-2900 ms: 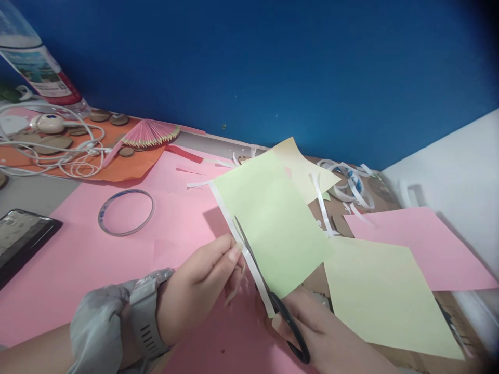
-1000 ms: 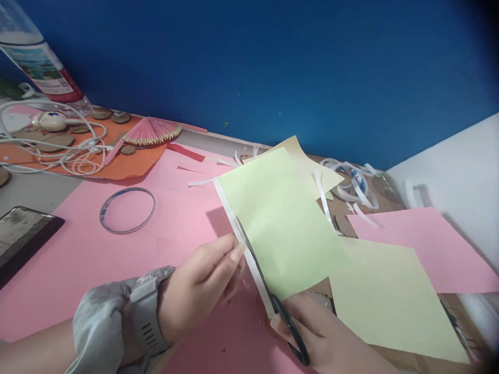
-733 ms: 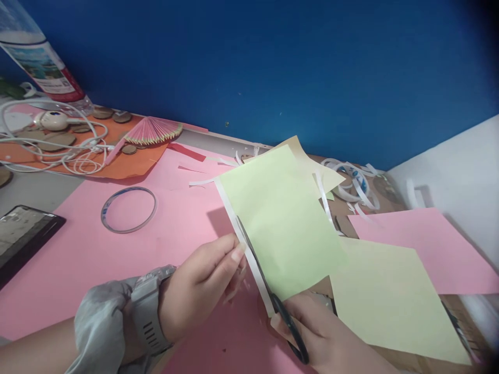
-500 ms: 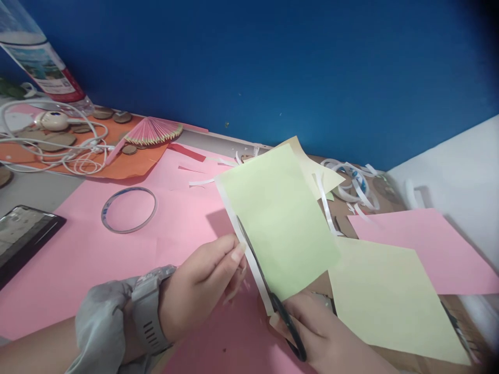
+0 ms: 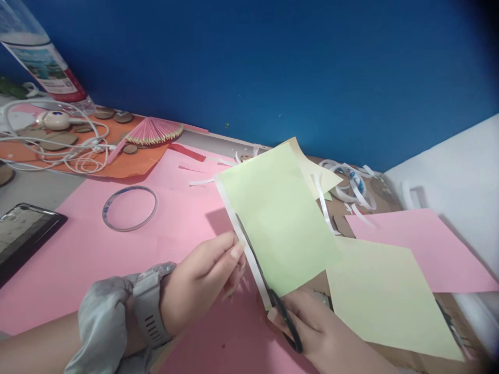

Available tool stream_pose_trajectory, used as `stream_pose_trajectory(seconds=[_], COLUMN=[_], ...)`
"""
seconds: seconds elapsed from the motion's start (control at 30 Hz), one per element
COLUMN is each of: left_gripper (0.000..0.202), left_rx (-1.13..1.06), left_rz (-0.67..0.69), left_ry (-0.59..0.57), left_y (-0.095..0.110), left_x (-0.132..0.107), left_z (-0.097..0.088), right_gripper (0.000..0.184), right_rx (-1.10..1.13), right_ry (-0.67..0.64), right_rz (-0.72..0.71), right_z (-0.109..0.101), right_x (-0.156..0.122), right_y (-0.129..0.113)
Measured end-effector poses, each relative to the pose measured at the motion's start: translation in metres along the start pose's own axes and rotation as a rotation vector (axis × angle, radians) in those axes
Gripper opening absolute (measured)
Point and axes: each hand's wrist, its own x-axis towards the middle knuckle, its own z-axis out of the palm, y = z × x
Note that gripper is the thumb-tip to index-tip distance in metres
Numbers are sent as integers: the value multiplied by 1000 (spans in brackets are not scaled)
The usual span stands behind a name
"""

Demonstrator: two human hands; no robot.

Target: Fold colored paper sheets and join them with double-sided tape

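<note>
Blue wall (image 5: 273, 67) fills the upper half of the frame; no writing on it.

Pink sheet (image 5: 117, 259) covers the table from centre to lower left, lying flat as a work surface.

Green sheet (image 5: 280, 218), centre frame, is lifted off the table and tilted towards the camera. Judged reason: this leaves room for the lower blade beneath it. A second pale green sheet (image 5: 385, 301) lies flat at lower right.

Left hand (image 5: 198, 283), lower centre: thumb and forefinger closed in a pinch on the green sheet at its white strip (image 5: 226, 200), just beside the blade; the other fingers are curled loosely. The pinch probably holds the paper taut along the cut line.

Right hand (image 5: 323, 332), lower right of centre: fingers closed through the handle of the black scissors (image 5: 283, 314). The blades run up along the boundary between strip and green. I cannot tell how far apart they are.

Bottle (image 5: 42, 67), upper left: the label has a picture and a red band, but the text is too small to read.

Phone (image 5: 23, 234), left edge: its screen shows only a reflection.

Watch (image 5: 150, 304) on the left wrist: no brand is legible.
</note>
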Motion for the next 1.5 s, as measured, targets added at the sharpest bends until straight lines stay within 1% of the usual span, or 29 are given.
stream_pose_trajectory(seconds=[0.17, 0.3, 0.4, 0.47, 0.53, 0.6, 0.77, 0.97, 1.03, 1.27, 1.4, 1.5], left_gripper=[39, 39, 38, 36, 33, 31, 29, 30, 29, 29, 29, 29], left_rx=[-28, -58, -71, -80, -73, -55, 3, -5, -16, -69, -71, -67], left_rz=[-15, -23, 33, 88, 122, 135, 139, 141, 142, 135, 131, 133], left_ry=[-19, -8, 67, 108, 118, 115, 89, 62, 57, 40, 46, 51], left_y=[-2, -1, -1, -3, -6, -8, -10, -11, -11, -10, -11, -11], left_x=[0, -1, -1, -1, 0, 1, 3, 1, 1, 2, 3, 2], left_z=[-1, -1, -2, -3, -5, -5, -7, -8, -8, -7, -6, -6], right_gripper=[23, 24, 26, 27, 26, 25, 24, 25, 26, 31, 33, 34], right_rx=[78, 95, 119, 129, 136, 137, 116, 153, 153, 108, 108, 114], right_ry=[-62, -152, -217, -233, -247, -243, -175, -273, -286, -149, -116, -120], right_rz=[39, -7, -27, 10, 56, 72, 48, 68, 72, 52, 94, 96], right_z=[-4, -9, -13, -14, -13, -12, -7, -16, -18, -5, -3, -4], right_x=[0, 2, 3, 3, 2, 1, 1, 1, 0, -1, -2, -2], right_y=[-5, -7, -8, -10, -12, -12, -12, -19, -19, -8, -6, -7])
